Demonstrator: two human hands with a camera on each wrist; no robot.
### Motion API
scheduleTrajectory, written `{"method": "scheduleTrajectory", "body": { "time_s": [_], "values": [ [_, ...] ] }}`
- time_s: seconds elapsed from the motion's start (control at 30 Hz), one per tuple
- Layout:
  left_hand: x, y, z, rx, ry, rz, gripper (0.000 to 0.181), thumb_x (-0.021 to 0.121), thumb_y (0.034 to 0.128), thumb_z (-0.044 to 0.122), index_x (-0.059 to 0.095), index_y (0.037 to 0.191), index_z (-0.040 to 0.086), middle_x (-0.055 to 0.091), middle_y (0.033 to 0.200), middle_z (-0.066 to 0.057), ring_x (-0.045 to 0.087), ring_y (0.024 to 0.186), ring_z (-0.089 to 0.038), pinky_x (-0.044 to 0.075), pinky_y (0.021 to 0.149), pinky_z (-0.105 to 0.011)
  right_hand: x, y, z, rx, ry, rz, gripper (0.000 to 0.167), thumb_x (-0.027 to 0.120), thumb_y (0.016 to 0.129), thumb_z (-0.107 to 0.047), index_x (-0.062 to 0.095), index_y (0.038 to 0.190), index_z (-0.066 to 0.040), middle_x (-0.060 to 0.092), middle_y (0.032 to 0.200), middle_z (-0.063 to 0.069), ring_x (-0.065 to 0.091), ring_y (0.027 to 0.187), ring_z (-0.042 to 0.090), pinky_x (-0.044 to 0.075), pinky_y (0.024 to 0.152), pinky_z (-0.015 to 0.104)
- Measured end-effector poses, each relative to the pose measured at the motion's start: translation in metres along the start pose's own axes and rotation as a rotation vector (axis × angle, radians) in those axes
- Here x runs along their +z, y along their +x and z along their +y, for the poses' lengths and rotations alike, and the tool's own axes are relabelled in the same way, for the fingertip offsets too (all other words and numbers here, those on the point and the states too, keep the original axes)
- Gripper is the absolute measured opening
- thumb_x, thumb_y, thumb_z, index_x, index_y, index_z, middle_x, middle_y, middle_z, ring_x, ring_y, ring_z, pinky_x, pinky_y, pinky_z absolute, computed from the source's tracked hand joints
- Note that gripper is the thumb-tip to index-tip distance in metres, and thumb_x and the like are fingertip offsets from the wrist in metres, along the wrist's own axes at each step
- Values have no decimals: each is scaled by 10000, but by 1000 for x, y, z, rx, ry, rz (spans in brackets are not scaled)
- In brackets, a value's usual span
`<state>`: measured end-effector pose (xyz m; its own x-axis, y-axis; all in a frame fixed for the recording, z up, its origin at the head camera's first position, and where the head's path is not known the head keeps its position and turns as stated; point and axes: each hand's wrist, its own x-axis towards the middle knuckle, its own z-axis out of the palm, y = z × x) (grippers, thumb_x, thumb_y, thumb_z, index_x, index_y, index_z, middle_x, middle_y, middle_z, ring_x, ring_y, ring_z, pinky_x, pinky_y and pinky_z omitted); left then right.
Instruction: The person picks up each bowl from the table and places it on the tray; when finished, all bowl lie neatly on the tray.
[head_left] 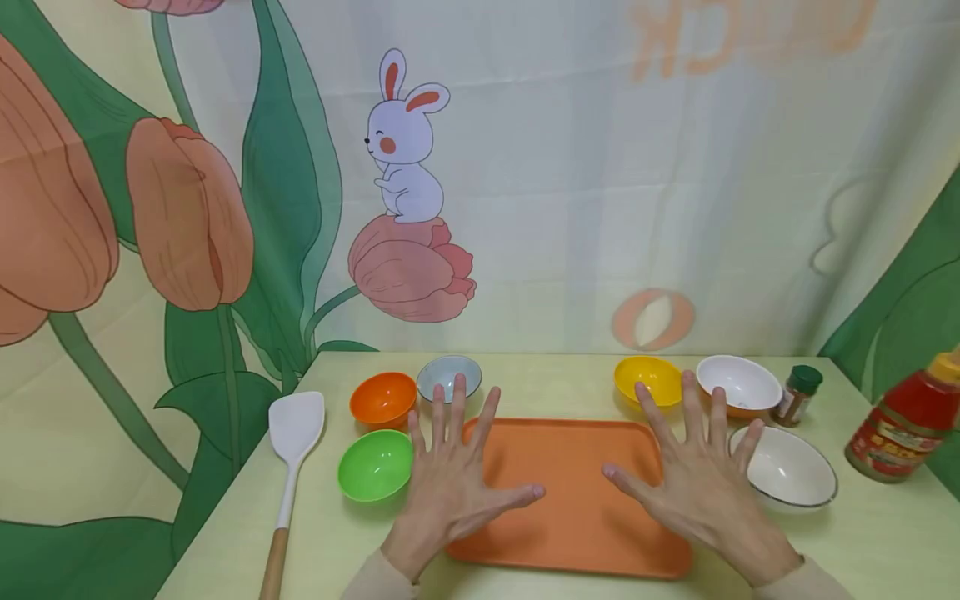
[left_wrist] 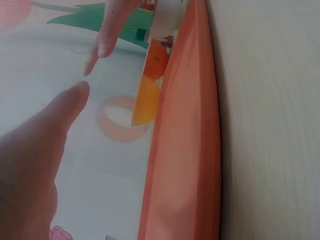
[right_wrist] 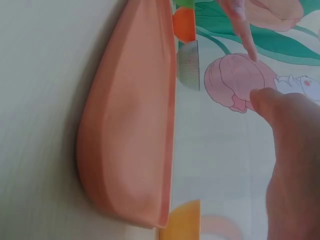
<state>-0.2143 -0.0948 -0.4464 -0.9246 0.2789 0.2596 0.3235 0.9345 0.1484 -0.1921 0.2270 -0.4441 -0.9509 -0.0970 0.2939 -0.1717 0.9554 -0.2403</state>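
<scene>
Both hands hover palm down with fingers spread, holding nothing. My left hand is over the left edge of an orange tray, beside a green bowl. Over the tray's right side is my right hand, which partly covers a cream bowl with a dark rim. The left wrist view shows the left thumb apart from the tray. In the right wrist view the right thumb also stands clear of it.
Behind the left hand sit an orange bowl and a grey-blue bowl. A white spatula lies far left. At back right stand a yellow bowl, a white-lined bowl, a spice jar and a red sauce bottle.
</scene>
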Motion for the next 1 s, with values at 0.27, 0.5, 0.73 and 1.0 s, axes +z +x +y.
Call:
{"method": "scheduleTrajectory", "body": {
  "time_s": [0.27, 0.5, 0.73, 1.0],
  "values": [
    [1, -12, -9, 5, -340, 32, 1363, 826, 779, 846, 9, 1790, 436, -103, 1881, -25, 394, 1610, -495, 475, 1216, -694, -14, -3, 26, -60, 180, 192, 1230, 897, 866, -598, 154, 1800, -303, 17, 1834, 286, 176, 1576, 695, -48, 1274, 869],
    [13, -36, -28, -42, -567, -26, 1397, 957, 723, 710, 91, 1786, 442, 90, 1879, -15, 387, 1623, -427, 464, 1212, -713, -25, -16, 64, -4, 324, 329, 1262, 975, 823, -317, 163, 1787, -253, 221, 1765, 267, 283, 1544, 551, 324, 1107, 930],
    [28, -53, -44, -88, -578, -96, 1525, 977, 641, 766, 168, 1802, 197, 193, 1860, -91, 269, 1690, -339, 352, 1326, -626, -27, -35, 100, 134, 375, 379, 1153, 950, 871, -251, 240, 1776, -164, 333, 1685, 305, 344, 1417, 532, 300, 1232, 809],
    [39, -64, -57, -153, -559, -172, 1592, 945, 593, 853, 206, 1779, 89, 231, 1844, -160, 201, 1713, -382, 323, 1330, -662, -15, -49, 131, 278, 421, 276, 1158, 909, 953, -355, 153, 1785, -82, 254, 1753, 330, 322, 1521, 598, 149, 1398, 349]
  ]
}}
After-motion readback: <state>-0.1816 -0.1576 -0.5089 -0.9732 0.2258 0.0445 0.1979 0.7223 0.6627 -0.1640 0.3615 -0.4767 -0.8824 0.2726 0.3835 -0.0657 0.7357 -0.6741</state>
